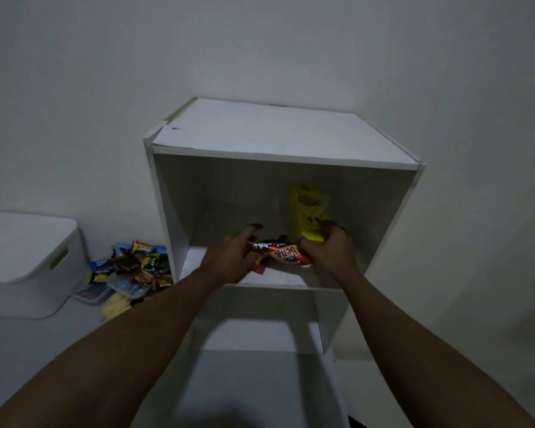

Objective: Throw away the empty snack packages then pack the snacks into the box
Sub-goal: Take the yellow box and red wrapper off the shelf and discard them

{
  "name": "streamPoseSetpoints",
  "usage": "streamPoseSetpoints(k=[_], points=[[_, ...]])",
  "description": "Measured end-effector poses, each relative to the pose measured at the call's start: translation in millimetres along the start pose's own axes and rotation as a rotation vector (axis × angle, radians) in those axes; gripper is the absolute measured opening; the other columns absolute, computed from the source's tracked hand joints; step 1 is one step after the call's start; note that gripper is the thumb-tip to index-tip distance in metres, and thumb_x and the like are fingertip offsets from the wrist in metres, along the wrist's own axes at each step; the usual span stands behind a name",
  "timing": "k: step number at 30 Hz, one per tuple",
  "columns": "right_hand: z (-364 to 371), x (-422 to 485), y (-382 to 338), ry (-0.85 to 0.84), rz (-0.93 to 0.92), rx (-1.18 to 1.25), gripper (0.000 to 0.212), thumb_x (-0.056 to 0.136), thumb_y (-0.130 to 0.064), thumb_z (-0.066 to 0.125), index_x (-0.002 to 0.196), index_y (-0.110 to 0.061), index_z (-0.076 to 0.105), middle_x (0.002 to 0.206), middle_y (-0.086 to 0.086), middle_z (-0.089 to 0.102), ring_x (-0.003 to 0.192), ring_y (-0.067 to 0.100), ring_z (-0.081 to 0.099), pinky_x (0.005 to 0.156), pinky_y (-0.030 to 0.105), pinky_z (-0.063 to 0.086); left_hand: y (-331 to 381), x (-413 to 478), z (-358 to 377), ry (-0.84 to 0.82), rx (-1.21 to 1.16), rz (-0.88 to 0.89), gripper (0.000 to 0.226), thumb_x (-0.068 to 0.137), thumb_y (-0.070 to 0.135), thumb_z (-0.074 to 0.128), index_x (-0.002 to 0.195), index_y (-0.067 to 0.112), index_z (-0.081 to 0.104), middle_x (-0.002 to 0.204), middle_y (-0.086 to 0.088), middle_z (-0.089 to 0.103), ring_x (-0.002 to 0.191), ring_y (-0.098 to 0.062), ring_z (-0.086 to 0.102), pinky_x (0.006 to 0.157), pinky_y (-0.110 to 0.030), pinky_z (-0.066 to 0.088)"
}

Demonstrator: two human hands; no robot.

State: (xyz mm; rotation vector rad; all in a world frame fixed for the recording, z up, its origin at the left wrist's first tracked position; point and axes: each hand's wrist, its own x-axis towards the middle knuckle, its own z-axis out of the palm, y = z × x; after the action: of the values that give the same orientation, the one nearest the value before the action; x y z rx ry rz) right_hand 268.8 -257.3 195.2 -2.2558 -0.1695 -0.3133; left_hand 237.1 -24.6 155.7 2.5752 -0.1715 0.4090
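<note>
Head view: white shelf unit [284,134] stands vs. a plain wall [260,41], open at the front. Both arms reach into its upper compartment.

Left hand [226,257] is at the left end of a bunch of red wrappers [280,252]. Its fingers are curled on them w/ the index finger sticking up and fwd. The wrappers are crumpled and sit just above the compartment's bottom board, near its front edge. Part of a printed brand shows on one, upside down.

Right hand [329,254] is at the right end of the same bunch. Its fingers are wrapped round the bottom of a yellow pack [308,211], which stands upright toward the back right of the compartment. Can't tell if this hand also pinches the red wrappers or only touches them. Can't tell if any pack is full or empty.

On the floor [28,350] left of the unit is a snack pile [133,265] of blue, green and brown packs, resting partly on a clear tub [127,288]. Something pale yellow [116,306] lies at the pile's front edge. Further left is a white box [28,261], lid on, w/ a slot handle in its side. It sits near the pile, not touching the unit.
</note>
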Motion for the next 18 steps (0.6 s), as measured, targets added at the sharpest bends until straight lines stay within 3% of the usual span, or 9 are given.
streamPoseSetpoints(k=[3,8,13,16,18], points=[[-8,-11,-10,0.006,-0.012,0.039,0.051,0.071,-0.037,0.081,0.117,-0.017,0.069,0.096,-0.003,0.07,0.084,0.01,0.065,0.07,0.02,0.043,10,-15,-17,0.005,-0.009,-0.004,0.051,0.089,0.039,0.056,0.137,0.042,0.038,0.121,0.005,0.067,0.103,-0.025,0.065,0.081,-0.037,0.054],[-34,-34,-23,-0.025,-0.07,0.127,0.021,0.071,-0.03,0.081,0.087,-0.031,0.067,0.078,-0.011,0.071,0.071,-0.001,0.067,0.065,0.027,0.054,32,-50,-41,0.047,0.012,-0.032,0.037,0.09,0.04,0.054,0.125,0.037,0.043,0.115,-0.004,0.069,0.097,-0.027,0.067,0.076,-0.04,0.056],[-70,-77,-29,-0.041,-0.147,0.127,0.036,0.073,-0.031,0.082,0.105,-0.021,0.07,0.092,-0.003,0.073,0.079,0.011,0.068,0.073,0.03,0.057,67,-97,-51,0.133,-0.054,-0.106,0.029,0.093,0.029,0.06,0.119,0.035,0.049,0.119,-0.004,0.067,0.098,-0.021,0.064,0.082,-0.039,0.056],[-94,-112,-20,-0.053,-0.149,0.095,0.046,0.074,-0.03,0.082,0.115,-0.014,0.069,0.095,-0.005,0.068,0.085,0.012,0.065,0.074,0.024,0.049,95,-128,-44,0.143,-0.067,-0.123,0.03,0.091,0.021,0.063,0.121,0.023,0.055,0.12,-0.008,0.066,0.099,-0.019,0.063,0.081,-0.032,0.053],[-108,-135,-7,-0.048,-0.144,0.058,0.051,0.069,-0.042,0.08,0.114,-0.019,0.07,0.102,0.0,0.071,0.093,0.018,0.068,0.077,0.028,0.053,116,-149,-36,0.141,-0.078,-0.132,0.033,0.09,0.021,0.066,0.122,0.019,0.056,0.12,-0.007,0.065,0.098,-0.018,0.063,0.08,-0.03,0.053]])
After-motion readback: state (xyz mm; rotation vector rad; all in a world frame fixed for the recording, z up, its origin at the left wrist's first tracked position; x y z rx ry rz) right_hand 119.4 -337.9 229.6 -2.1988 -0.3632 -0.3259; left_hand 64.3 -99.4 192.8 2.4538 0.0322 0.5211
